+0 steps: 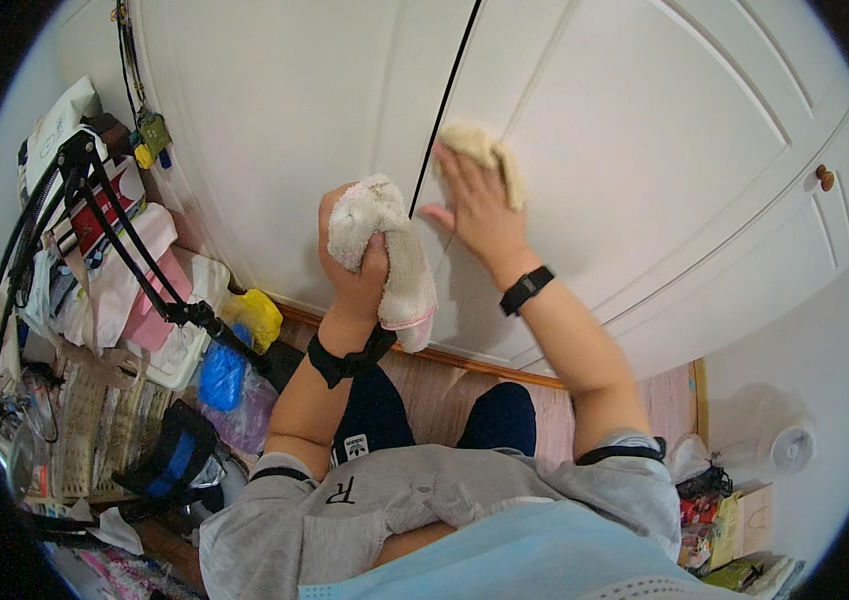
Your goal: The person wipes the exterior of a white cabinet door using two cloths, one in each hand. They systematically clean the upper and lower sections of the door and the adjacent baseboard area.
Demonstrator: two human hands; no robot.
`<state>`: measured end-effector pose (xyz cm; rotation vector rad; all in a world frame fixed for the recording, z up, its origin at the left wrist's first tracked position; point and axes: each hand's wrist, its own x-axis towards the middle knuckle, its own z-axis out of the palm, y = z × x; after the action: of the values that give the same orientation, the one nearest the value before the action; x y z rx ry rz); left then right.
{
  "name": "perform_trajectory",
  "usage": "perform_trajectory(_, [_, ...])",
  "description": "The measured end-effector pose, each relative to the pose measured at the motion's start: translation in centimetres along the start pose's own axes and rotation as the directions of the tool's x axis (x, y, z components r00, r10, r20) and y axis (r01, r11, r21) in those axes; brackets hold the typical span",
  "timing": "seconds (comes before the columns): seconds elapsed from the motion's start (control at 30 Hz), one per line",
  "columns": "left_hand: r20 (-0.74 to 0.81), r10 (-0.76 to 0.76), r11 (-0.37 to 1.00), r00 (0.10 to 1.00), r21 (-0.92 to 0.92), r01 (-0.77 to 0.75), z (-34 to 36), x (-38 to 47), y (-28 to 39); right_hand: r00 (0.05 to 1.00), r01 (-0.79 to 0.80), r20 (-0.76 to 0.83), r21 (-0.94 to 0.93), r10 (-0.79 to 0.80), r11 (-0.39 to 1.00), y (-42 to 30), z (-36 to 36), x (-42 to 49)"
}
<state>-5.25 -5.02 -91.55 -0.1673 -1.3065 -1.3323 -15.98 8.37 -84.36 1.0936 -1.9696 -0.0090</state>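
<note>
My left hand (353, 277) grips a bunched white terry towel (405, 277) with a pink edge, held in front of the wardrobe. Part of the towel hangs below the fist. My right hand (480, 199) lies flat with fingers spread over a pale yellow cloth (510, 172), pressing it to a white wardrobe door (634, 150). The cloth shows past the fingertips and along the outer side of the hand; the rest is hidden beneath the palm. A dark gap between two doors runs just left of this hand.
A black jointed stand arm (131, 255) reaches in at left, before piled bags and a white plastic box (203, 277). Blue and yellow plastic bags (255, 319) sit by the wardrobe base. A round wooden knob (824, 178) juts out at right. Paper bags (743, 525) stand at lower right.
</note>
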Motion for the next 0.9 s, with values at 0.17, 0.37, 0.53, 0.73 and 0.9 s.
perform_trajectory(0.17, [0.052, -0.017, 0.998, 0.998, -0.064, 0.021, 1.0, 0.0, 0.2, 0.911, -0.148, -0.407, -0.167, 0.068, 0.975, 9.2, -7.2, 10.9])
perform_trajectory(0.37, [0.028, -0.077, 0.992, 0.997, -0.094, 0.08, 1.8, 0.0, 0.7, 0.974, -0.217, -0.117, -0.2, 0.197, 0.955, 4.4, -4.0, 1.8])
perform_trajectory(0.53, [0.077, -0.171, 0.977, 0.982, -0.117, 0.179, 3.6, -0.7, 2.0, 0.996, -0.09, 0.014, -0.087, 0.091, 0.992, 5.4, -3.3, -1.3])
perform_trajectory(0.73, [0.135, -0.059, 0.995, 0.989, -0.067, 0.068, 7.1, -1.1, 1.3, 0.884, -0.34, -0.426, -0.304, 0.192, 0.89, 15.4, -8.7, 5.6])
perform_trajectory(0.9, [0.134, -0.008, 1.0, 0.991, 0.004, 0.008, 6.6, -1.8, -0.3, 0.614, -0.638, -0.659, -0.091, 0.433, 0.765, 22.3, -12.2, -2.8])
